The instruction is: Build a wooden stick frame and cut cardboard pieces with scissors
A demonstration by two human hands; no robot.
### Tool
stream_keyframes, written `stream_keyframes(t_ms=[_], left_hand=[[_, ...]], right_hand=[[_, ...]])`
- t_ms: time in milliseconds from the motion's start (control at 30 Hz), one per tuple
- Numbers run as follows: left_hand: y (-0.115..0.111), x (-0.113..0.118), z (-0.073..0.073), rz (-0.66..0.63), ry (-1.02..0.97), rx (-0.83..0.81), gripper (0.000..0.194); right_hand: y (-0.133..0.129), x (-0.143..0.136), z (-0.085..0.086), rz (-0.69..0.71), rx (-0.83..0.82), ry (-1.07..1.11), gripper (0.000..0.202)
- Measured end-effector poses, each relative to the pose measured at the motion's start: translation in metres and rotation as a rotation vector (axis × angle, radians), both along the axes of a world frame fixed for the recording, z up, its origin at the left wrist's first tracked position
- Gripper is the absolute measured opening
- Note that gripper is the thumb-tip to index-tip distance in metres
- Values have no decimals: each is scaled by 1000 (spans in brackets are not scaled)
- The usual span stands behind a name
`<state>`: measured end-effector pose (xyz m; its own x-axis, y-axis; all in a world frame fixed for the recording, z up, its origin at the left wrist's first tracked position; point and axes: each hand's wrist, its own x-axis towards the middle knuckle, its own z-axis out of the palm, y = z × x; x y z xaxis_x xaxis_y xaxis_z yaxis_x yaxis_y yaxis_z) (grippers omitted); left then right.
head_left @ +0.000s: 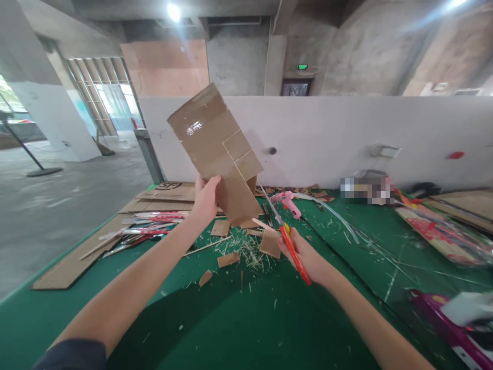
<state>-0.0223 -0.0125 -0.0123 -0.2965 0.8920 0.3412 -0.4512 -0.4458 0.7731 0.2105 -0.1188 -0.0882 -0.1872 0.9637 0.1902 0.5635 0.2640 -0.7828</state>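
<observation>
My left hand (208, 198) grips a brown cardboard piece (211, 139) by its lower left edge and holds it tilted above the table. Scored rectangles show near its right edge, and a notch is cut out below them. In my right hand (302, 254) is a pair of scissors (287, 239) with red handles and a yellow spot at the pivot. The blades point up and left, their tips close to the cardboard's notched right edge; whether they touch it I cannot tell. Small cardboard offcuts (270, 243) and shavings (256, 252) lie on the table beneath.
A pink glue gun (287, 202) with a black cord lies behind the scissors. Wrapped sticks (146, 226) and cardboard sheets (61, 257) are on the left. A purple device (442, 321) stands at the lower right of the green table (185, 329). A white partition (316, 133) rises behind.
</observation>
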Motion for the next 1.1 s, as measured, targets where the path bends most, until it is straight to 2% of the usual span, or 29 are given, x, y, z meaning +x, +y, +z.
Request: stream_keyframes(t_ms=[100,233,333,567,900,1100], left_hand=[[-3,7,-6,-7,-25,-15,29],[-9,17,-13,-122,4,14,30],[-10,19,-16,-152,30,39,29],[-14,23,-22,-127,189,77,29],[-21,31,-33,-118,205,113,27],[-20,34,-39,-120,169,126,23]], right_hand=[[1,5,2,3,-4,-48,34],[-1,3,7,13,48,-72,33],[-3,1,10,26,49,-94,32],[-4,0,9,26,63,-27,30],[-8,2,13,-41,100,-273,31],[-7,1,13,-75,98,-331,34]])
